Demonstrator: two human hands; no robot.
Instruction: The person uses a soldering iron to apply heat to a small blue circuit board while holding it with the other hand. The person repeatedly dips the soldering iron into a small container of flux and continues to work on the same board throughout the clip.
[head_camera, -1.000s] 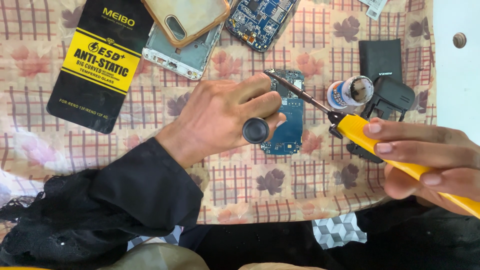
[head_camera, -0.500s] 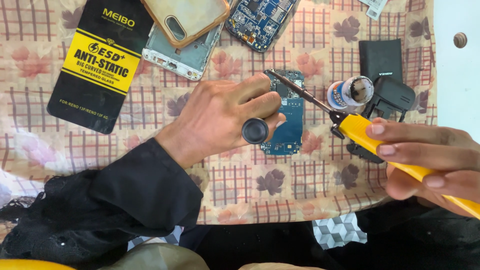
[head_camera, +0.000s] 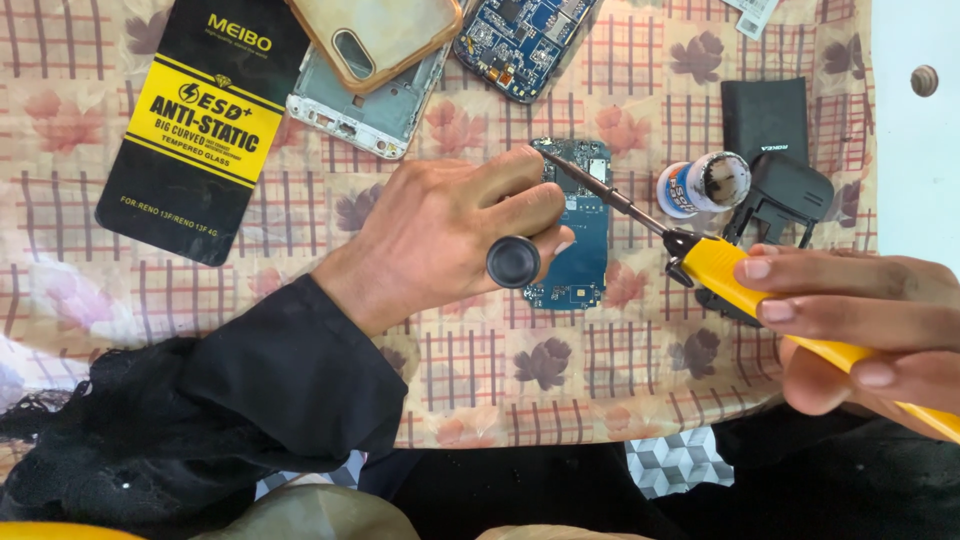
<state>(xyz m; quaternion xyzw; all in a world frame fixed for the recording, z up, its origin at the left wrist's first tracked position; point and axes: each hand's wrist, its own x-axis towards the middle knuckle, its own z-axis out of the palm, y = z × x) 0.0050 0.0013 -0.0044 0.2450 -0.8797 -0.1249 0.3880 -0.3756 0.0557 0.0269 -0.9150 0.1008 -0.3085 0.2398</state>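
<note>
A small blue phone circuit board (head_camera: 583, 232) lies on the checked, leaf-printed cloth (head_camera: 480, 370). My left hand (head_camera: 450, 235) rests over its left side, fingers pressing it, with a round black object (head_camera: 514, 262) pinched near the fingertips. My right hand (head_camera: 860, 325) grips the yellow handle of a soldering iron (head_camera: 712, 268); its thin metal tip reaches left to the board's top edge.
A small open white pot (head_camera: 706, 184) stands just right of the board, beside black plastic parts (head_camera: 778, 160). A black and yellow flat packet (head_camera: 200, 125), a white phone frame (head_camera: 365, 105), a clear phone case (head_camera: 375, 35) and another circuit board (head_camera: 525, 35) lie farther back.
Both hands and the iron stay almost where they were; the iron's tip has only crept slightly along the top of the board.
</note>
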